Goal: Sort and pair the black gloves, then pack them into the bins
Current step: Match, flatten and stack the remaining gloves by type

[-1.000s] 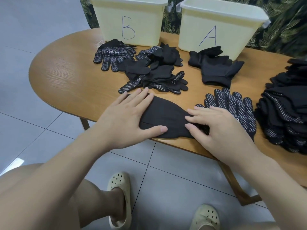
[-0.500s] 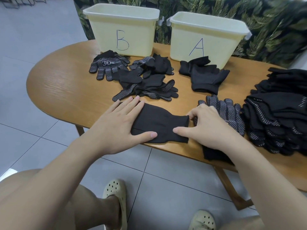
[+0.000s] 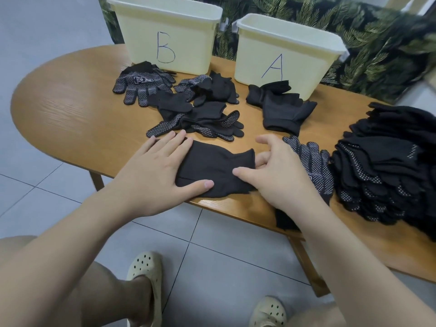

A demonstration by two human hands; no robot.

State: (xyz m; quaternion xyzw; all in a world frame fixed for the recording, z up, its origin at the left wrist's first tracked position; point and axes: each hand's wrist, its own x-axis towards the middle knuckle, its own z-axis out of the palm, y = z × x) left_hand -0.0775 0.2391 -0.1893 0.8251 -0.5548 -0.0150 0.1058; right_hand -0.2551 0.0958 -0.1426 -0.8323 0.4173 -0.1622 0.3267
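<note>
Sorting is under way; packing cannot be confirmed. Bin B (image 3: 184,43) and bin A (image 3: 290,55) stand at the far edge of the worktop (image 3: 70,109), and their insides are hidden from this view.

In front of bin B lie dotted gloves (image 3: 144,87) and a mixed heap (image 3: 203,112). In front of bin A lies a small group of plain gloves (image 3: 283,109). None of these groups is in a bin.

At the near edge, the left hand (image 3: 155,171) lies flat, fingers straight, pressing one end of a plain glove (image 3: 212,168). The right hand (image 3: 278,171) has its fingers curled at the cuff end of that glove, apparently pinching it (contact under the palm is not fully visible). Just beside it, partly under the right wrist, lies a dotted glove (image 3: 313,161).

A large stack (image 3: 387,166) on the right remains unsorted, so, in my judgement, most of the work is left: pairing the stack, then filling both bins.
</note>
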